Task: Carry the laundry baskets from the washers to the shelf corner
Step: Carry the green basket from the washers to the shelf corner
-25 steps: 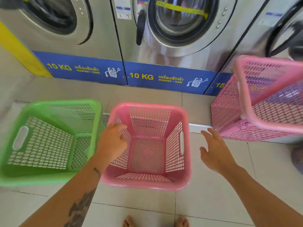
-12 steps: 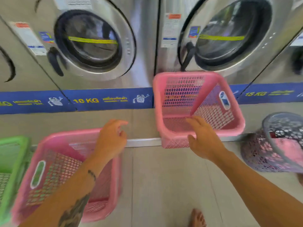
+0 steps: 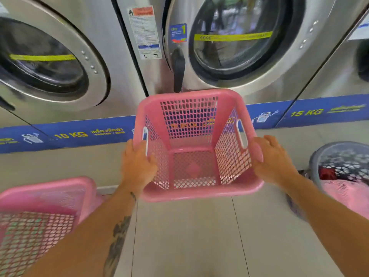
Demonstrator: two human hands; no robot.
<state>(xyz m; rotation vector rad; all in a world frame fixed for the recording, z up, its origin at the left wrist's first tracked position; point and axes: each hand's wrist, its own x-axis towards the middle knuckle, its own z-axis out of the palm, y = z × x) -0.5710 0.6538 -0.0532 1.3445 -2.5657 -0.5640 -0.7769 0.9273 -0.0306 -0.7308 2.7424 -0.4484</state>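
Close before the washers [image 3: 279, 86], at mid-frame: pink basket [image 3: 199, 193], empty, mouth tipped toward the camera, far rim just under the door of the right-hand machine. Gripped on both sides. On its left rim, beside the handle slot, left hand [image 3: 137, 166], fingers curled round the outside, thumb laid on the mesh inside. On its right rim, below the other slot, right hand [image 3: 271, 162], thumb on the rim's top, fingers bent over the outer wall. Whether lifted off the tiled floor [image 3: 189, 236] or resting there, cannot tell: underside hidden. Low at left, near the left forearm, second pink basket [image 3: 46, 188], blurred, apart from the first. At far right, grey round basket [image 3: 317, 156], something red and something pink inside. Along the foot of the machines, blue band [image 3: 79, 132] with yellow "10 KG" and "15 KG". Between the two doors, printed label [image 3: 144, 33], text too small to read.
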